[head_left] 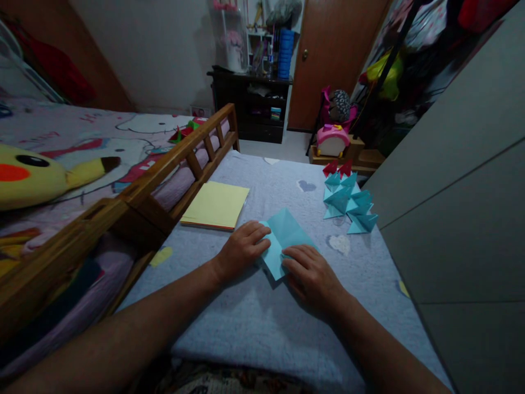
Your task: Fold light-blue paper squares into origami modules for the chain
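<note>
A light blue sheet of origami paper [290, 225], partly folded and showing crease lines, lies on the bed cover between my hands. My left hand [245, 245] grips its left edge, fingertips on top of the paper. On the near right part, my right hand [309, 272] has its fingers closed over the edge, with the thumb side hidden underneath. A stack of square paper [216, 203], pale yellow on top, sits just beyond my left hand. Several folded blue paper pieces [351, 203] are grouped at the far right, with red folded pieces [337, 168] behind them.
A wooden bed rail [164, 180] runs along the left, with a yellow plush toy [53, 178] beyond it. The pale cabinet [455, 219] borders the bed on the right. At the back stand a dark shelf unit [250, 104] and a pink toy case [332, 140].
</note>
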`<state>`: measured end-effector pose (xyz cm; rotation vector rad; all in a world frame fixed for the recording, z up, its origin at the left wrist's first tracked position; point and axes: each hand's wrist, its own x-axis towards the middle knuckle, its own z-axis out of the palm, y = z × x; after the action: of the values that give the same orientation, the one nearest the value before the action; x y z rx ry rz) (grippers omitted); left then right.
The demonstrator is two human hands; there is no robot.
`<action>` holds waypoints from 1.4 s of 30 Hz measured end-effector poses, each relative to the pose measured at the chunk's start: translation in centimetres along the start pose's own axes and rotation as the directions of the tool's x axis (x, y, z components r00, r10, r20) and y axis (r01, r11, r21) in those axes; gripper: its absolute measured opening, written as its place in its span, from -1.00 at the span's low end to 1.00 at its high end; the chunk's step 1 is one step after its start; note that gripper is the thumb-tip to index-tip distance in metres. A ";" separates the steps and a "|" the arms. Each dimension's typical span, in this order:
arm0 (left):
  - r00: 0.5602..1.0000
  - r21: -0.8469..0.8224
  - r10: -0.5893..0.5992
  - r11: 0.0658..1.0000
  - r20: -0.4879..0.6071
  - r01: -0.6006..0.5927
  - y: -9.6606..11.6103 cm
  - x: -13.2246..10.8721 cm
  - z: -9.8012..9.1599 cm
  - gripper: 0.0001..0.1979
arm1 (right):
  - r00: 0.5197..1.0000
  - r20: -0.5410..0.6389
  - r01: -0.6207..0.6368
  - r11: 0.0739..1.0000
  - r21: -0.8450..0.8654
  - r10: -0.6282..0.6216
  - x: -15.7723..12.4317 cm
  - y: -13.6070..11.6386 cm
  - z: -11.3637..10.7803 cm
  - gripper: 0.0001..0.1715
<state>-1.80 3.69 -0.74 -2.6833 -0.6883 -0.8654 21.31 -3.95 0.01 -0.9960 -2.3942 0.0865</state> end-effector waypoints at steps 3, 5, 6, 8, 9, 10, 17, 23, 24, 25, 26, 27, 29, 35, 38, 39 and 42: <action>0.993 0.020 -0.065 0.998 0.097 0.064 -0.2 -0.5 0.3 -0.90 | 0.999 0.039 -0.020 1.000 0.008 0.019 -0.1 0.1 0.2 -0.82; 0.986 0.015 -0.090 0.996 0.140 0.089 -0.2 -0.7 0.3 -0.88 | 0.998 0.061 -0.035 0.999 0.020 0.034 -0.2 0.1 0.4 -0.82; 0.984 0.005 -0.092 0.996 0.153 0.092 -0.2 -0.8 0.2 -0.87 | 0.997 0.066 -0.040 0.999 0.024 0.039 -0.1 0.0 0.4 -0.82; 0.985 -0.024 -0.079 0.996 0.156 0.084 -0.2 -0.8 0.0 -0.86 | 0.997 0.057 -0.045 0.999 0.020 0.044 -0.1 0.1 0.4 -0.84; 0.987 -0.042 -0.068 0.996 0.147 0.075 -0.2 -0.8 -0.1 -0.87 | 0.998 0.043 -0.048 0.999 0.006 0.047 -0.1 0.1 0.4 -0.86; 0.989 -0.060 -0.054 0.996 0.135 0.062 -0.2 -0.7 -0.3 -0.87 | 0.998 0.020 -0.052 0.999 -0.014 0.052 -0.1 0.2 0.3 -0.87; 0.989 -0.046 0.126 0.991 0.076 -0.123 0.4 0.0 -1.6 -0.78 | 0.986 -0.118 -0.138 0.978 -0.158 0.120 -0.7 1.3 0.6 -0.78; 0.971 -0.032 0.186 0.983 0.153 -0.183 1.4 0.2 -1.5 -0.78 | 0.979 -0.099 -0.185 0.980 -0.073 0.178 -0.8 1.5 1.0 -0.67; 0.969 -0.036 0.182 0.983 0.168 -0.179 1.5 0.1 -1.4 -0.78 | 0.979 -0.084 -0.189 0.980 -0.060 0.184 -0.7 1.4 1.0 -0.66; 0.967 -0.043 0.177 0.984 0.181 -0.172 1.6 0.1 -1.3 -0.77 | 0.980 -0.069 -0.193 0.980 -0.048 0.189 -0.7 1.4 0.9 -0.66; 0.967 -0.053 0.171 0.985 0.188 -0.164 1.6 0.1 -1.2 -0.77 | 0.979 -0.058 -0.198 0.979 -0.037 0.196 -0.7 1.4 0.9 -0.66; 0.967 -0.064 0.167 0.985 0.193 -0.157 1.6 0.1 -1.1 -0.77 | 0.978 -0.051 -0.203 0.979 -0.027 0.202 -0.6 1.5 0.8 -0.66; 0.967 -0.077 0.163 0.986 0.197 -0.151 1.6 0.0 -1.1 -0.76 | 0.977 -0.044 -0.210 0.977 -0.020 0.209 -0.7 1.5 0.7 -0.65; 0.968 -0.067 0.164 0.986 0.189 -0.153 1.5 0.0 -1.2 -0.76 | 0.972 -0.003 -0.234 0.971 -0.042 0.234 -0.7 1.6 0.6 -0.64; 0.971 -0.080 0.153 0.987 0.186 -0.140 1.4 0.0 -1.3 -0.77 | 0.974 0.010 -0.227 0.973 -0.038 0.228 -0.7 1.4 0.4 -0.61; 0.972 -0.091 0.150 0.987 0.181 -0.135 1.3 0.0 -1.3 -0.77 | 0.974 0.010 -0.224 0.974 -0.041 0.224 -0.7 1.4 0.3 -0.60; 0.978 -0.128 0.143 0.984 0.151 -0.124 0.9 -0.1 -1.4 -0.79 | 0.976 -0.015 -0.218 0.973 -0.076 0.217 -0.6 1.2 -0.1 -0.63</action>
<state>-2.08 2.40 0.28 -2.8898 -0.4958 -0.6825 22.45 -3.56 -0.54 -1.2906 -2.2894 0.0709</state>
